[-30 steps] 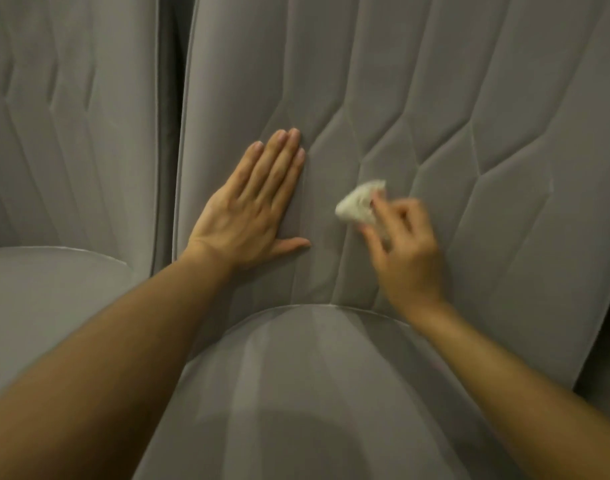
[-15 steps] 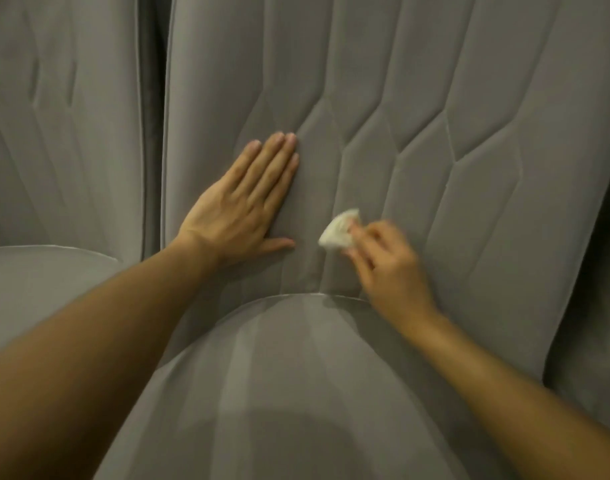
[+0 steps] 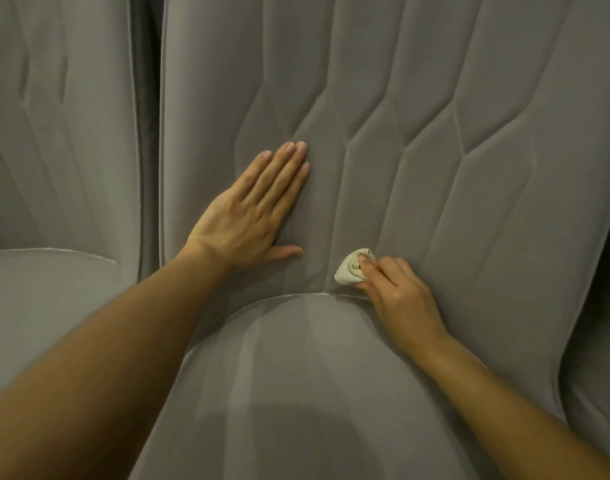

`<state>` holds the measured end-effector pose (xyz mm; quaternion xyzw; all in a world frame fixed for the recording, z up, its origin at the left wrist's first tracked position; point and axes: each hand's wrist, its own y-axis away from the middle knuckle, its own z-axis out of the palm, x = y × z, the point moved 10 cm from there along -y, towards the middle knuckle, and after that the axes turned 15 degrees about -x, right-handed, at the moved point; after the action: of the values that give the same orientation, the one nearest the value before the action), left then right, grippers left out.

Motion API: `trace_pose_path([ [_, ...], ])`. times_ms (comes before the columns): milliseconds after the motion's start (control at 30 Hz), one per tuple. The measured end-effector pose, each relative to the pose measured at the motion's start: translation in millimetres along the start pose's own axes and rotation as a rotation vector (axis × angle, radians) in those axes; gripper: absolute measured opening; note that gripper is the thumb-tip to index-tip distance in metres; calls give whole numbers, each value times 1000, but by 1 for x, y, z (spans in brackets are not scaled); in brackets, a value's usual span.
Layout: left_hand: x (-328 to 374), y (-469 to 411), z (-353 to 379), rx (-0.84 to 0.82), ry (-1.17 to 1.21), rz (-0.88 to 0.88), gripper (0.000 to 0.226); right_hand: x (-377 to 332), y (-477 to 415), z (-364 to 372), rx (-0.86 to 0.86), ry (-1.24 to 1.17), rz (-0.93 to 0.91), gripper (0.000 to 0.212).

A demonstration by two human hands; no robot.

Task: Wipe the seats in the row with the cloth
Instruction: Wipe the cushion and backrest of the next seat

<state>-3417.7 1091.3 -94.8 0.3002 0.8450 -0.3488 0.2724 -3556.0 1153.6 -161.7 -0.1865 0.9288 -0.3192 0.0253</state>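
A grey quilted seat fills the view, its backrest (image 3: 383,98) upright ahead and its cushion (image 3: 296,375) below. My right hand (image 3: 397,292) grips a small bunched white cloth (image 3: 352,268) and presses it on the backrest's bottom, just above the seam with the cushion. My left hand (image 3: 255,216) lies flat on the backrest to the left of the cloth, fingers together and pointing up, holding nothing.
A second grey seat (image 3: 54,168) stands at the left, split from the middle one by a dark narrow gap (image 3: 147,133). Part of a third seat (image 3: 601,375) shows at the right edge.
My right hand has slid the cloth down the backrest from mid-height to the seam with the cushion. My left hand has stayed flat in the same spot.
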Motion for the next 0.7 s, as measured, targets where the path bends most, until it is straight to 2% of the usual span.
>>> trace_pose_path([
  [100, 0, 0, -1, 35, 5, 7, 98, 7, -22, -47, 185, -29, 6, 32],
  [167, 1, 1, -2, 39, 18, 16, 98, 26, -40, -77, 341, -35, 93, 31],
  [200, 2, 1, -1, 36, 17, 20, 98, 33, -47, -82, 368, -41, 126, 31],
  [300, 2, 1, -1, 26, 24, 25, 98, 25, -48, -46, 234, 13, 115, 32],
  [433, 2, -1, 0, 7, 38, 25, 98, -10, -10, 16, -32, 39, -16, 29],
  [533, 1, -1, 0, -7, 23, 13, 99, -12, -4, 23, -108, -7, -13, 30],
  [600, 1, -2, -2, -1, 23, 12, 100, -8, -10, 4, -64, -93, 8, 30],
  [700, 2, -20, -14, 68, 105, 15, 102, 17, -41, -71, 235, -138, 100, 33],
])
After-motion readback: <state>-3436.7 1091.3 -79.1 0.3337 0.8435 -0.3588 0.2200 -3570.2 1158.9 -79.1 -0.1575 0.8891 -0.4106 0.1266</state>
